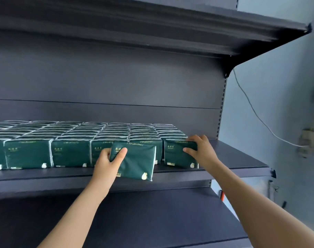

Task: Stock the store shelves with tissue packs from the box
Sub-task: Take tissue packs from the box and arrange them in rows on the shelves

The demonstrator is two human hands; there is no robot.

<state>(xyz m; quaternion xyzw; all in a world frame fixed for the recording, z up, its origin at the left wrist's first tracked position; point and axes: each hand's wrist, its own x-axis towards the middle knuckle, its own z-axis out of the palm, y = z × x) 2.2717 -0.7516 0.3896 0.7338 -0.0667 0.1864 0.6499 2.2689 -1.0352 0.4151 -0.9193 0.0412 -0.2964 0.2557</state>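
Dark green tissue packs (45,140) stand on the middle shelf (233,158) in tight rows running from the front edge back to the rear panel, filling it from the left side to a little past the middle. The left hand (107,161) grips one loose pack (136,163) by its upper left corner, thumb across the front face. This pack is tilted and sits in front of the front row, its lower edge down over the shelf's front lip. The right hand (201,151) holds the end pack (177,155), fingers curled over its top and thumb on its front. That pack stands upright at the right end of the front row. An upper shelf (152,24) hangs above and a lower shelf (161,212) lies beneath. A white cable (251,104) runs down the wall (278,77) at right.
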